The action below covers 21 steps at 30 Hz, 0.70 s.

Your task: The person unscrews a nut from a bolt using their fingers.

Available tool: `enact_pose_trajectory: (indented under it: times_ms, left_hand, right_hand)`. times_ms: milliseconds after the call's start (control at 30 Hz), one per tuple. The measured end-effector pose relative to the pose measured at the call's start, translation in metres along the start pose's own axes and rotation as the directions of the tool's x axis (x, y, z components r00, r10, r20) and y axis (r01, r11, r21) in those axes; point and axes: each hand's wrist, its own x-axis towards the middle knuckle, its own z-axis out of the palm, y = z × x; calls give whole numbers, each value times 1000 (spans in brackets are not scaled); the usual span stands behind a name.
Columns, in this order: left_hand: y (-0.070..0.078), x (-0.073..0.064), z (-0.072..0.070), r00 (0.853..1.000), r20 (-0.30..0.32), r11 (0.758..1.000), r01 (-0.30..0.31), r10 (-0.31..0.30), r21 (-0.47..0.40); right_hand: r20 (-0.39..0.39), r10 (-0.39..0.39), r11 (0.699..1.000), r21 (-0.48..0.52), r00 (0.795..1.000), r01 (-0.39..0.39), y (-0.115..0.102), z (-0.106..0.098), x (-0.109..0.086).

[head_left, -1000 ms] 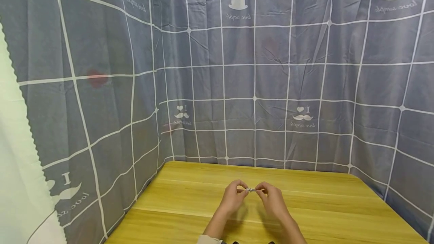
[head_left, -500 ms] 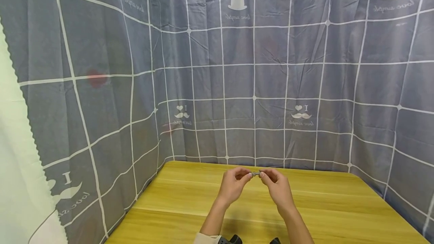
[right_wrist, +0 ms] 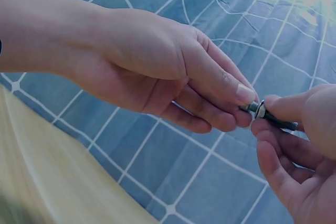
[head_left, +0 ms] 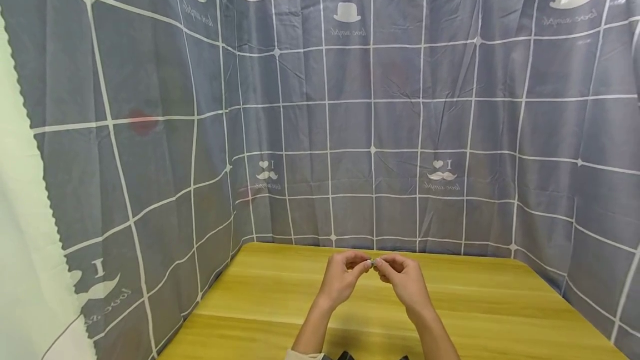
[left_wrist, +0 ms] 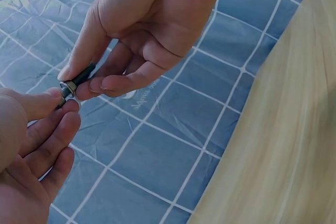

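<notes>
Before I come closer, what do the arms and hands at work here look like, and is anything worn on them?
The left hand and right hand are a person's, ungloved. A beige sleeve shows on the left forearm; none shows on the right forearm. Black pieces peek in at the head view's bottom edge, too cropped to identify.

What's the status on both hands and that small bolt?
Left hand pinches one end of bolt. Right hand pinches it beside the metal ring. Bolt held between both hands. Nothing visibly in the way.
</notes>
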Motion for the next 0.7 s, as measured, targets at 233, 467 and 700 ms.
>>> enact_pose_trajectory:
  times_ms: [233,467,700]
  left_hand:
    - [-3,-4,0,999,-30,999,16,-18,-48]
    - [-5,-7,2,998,-43,996,33,-37,-88]
    - [-3,-8,3,996,-55,995,69,-73,-67]
  right_hand:
    - [33,-55,998,0,998,55,3,1,-1]
    - [15,-17,1000,-10,1000,17,9,6,-4]
    - [19,-43,999,0,999,43,12,7,-5]
